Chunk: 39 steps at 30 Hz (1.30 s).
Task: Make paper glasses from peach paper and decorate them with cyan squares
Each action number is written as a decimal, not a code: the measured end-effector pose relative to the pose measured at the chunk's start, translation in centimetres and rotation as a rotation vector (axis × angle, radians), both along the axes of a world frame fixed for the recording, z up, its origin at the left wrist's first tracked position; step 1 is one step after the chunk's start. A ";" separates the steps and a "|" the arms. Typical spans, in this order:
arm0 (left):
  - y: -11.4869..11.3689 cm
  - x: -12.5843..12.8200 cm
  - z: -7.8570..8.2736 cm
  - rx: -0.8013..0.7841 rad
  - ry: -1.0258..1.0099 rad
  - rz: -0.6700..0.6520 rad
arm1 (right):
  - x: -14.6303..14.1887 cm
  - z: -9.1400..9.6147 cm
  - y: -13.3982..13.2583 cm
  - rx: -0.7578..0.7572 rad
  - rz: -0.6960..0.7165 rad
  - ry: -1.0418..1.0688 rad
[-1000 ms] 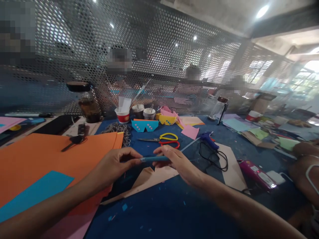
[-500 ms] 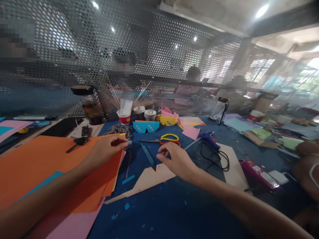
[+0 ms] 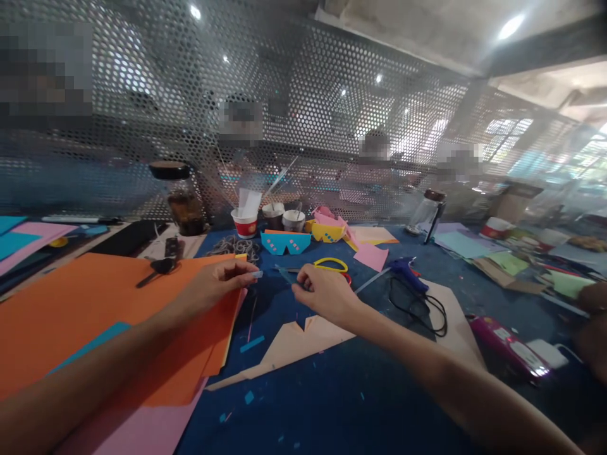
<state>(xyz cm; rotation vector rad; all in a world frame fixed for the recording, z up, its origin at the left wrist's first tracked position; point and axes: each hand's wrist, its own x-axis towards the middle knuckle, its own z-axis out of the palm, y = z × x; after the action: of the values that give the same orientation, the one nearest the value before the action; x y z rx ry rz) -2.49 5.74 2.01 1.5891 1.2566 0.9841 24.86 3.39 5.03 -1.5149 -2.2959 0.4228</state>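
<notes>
The one camera sits on the person's head and faces forward and down over the table (image 3: 370, 404), quite near to the left hand (image 3: 215, 285) and the right hand (image 3: 329, 292), while a metal screen (image 3: 303, 95) crosses the farther part

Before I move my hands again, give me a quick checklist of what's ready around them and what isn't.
1. Left hand loaded: ok, fingertips pinch a small clear piece.
2. Right hand on the slim blue tool: ok, the fingers have one end.
3. Firmness of that right grip: cannot tell.
4. Scissors fully in sight: not ok, the right hand partly hides them.
5. Glue gun apart from the right hand: ok, it lies off to the right.
6. Glue gun cool: cannot tell.
</notes>
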 end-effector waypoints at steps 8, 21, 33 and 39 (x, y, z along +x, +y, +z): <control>-0.3 0.6 -0.3 -0.117 -0.173 -0.051 | 0.9 0.1 -1.8 -0.039 0.144 0.353; -1.2 0.8 0.6 -0.083 -0.066 -0.067 | 1.3 -0.4 -1.8 0.076 0.173 0.323; -2.5 2.0 1.9 -0.025 -0.005 -0.125 | 0.8 0.5 -2.6 -0.021 0.116 0.213; -3.3 2.2 2.7 -0.027 -0.019 -0.101 | 0.8 0.1 -2.7 -0.058 0.133 0.315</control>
<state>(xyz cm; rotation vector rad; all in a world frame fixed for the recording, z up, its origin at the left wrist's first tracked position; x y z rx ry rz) -0.28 2.47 4.72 1.6023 1.1604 0.9131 25.65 0.71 5.17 -1.2225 -2.1549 0.7150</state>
